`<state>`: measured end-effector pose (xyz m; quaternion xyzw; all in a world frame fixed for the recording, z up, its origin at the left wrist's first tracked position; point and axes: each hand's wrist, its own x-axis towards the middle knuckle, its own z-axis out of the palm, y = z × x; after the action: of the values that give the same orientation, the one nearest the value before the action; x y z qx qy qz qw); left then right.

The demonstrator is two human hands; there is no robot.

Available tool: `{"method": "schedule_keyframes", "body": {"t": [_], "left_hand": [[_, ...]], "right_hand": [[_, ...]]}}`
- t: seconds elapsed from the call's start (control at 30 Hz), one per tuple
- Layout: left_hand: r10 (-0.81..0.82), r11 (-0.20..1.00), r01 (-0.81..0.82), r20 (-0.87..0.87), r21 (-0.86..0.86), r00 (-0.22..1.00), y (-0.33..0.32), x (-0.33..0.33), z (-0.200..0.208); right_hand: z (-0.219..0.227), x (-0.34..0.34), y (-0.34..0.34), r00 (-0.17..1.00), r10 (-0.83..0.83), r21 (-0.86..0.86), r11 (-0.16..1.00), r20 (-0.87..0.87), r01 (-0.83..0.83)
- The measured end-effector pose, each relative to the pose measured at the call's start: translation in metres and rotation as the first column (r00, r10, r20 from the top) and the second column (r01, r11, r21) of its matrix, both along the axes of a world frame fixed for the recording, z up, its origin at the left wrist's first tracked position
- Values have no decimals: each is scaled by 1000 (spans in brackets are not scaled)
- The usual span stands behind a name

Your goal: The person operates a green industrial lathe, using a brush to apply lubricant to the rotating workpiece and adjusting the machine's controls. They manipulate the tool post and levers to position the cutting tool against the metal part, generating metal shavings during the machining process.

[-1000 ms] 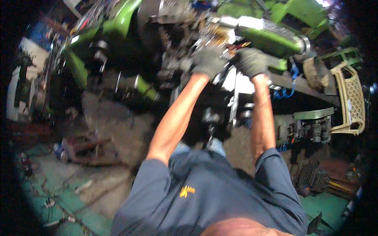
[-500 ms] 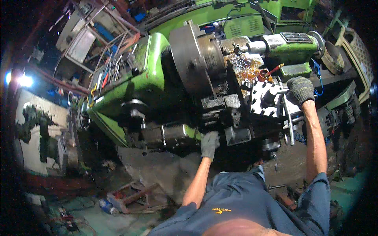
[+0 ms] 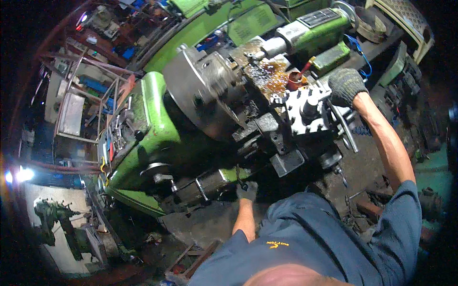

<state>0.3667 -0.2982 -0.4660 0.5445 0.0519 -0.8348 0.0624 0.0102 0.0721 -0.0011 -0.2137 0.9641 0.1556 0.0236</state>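
Note:
A green metal lathe spreads out before me. My right hand [image 3: 346, 87], in a dark grey knitted glove, is closed at the right of the square tool post [image 3: 300, 125], round the end of its clamping handle, which the glove mostly covers. My left hand [image 3: 246, 190], in a grey glove, is low at the lathe's front, closed round a dark control lever [image 3: 238, 172]; its fingers show only in part. The lathe chuck [image 3: 202, 90] looks smeared, as if turning. Behind the tool post, a red-handled brush [image 3: 307, 65] stands in a small reddish pot [image 3: 294, 81].
Oily, shiny swarf [image 3: 269, 74] covers the bed beside the tailstock [image 3: 315, 33]. Hand tools [image 3: 121, 126] lie on the green headstock [image 3: 155, 105]. A long metal handle [image 3: 344, 128] juts toward me below the tool post. A metal-framed rack [image 3: 71, 114] stands at the left.
The whole view has swung, so the lathe appears tilted and further left. My left hand is now lower, with the dark lever showing above it. My right hand stays at the tool post handle.

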Motion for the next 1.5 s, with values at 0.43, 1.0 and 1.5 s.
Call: {"method": "schedule_keyframes", "body": {"t": [0.43,1.0,1.5], "left_hand": [[-386,806,427,183,-410,904,-30,-42,65],[-490,773,518,173,-366,854,-43,-30,61],[-548,725,578,194,-376,814,-36,-32,78]], "right_hand": [[0,1,-4,1000,17,-43,999,-3,-17],[9,6,-14,999,-30,-4,1000,17,30],[0,6,-9,998,0,-58,998,-62,-4]]}}
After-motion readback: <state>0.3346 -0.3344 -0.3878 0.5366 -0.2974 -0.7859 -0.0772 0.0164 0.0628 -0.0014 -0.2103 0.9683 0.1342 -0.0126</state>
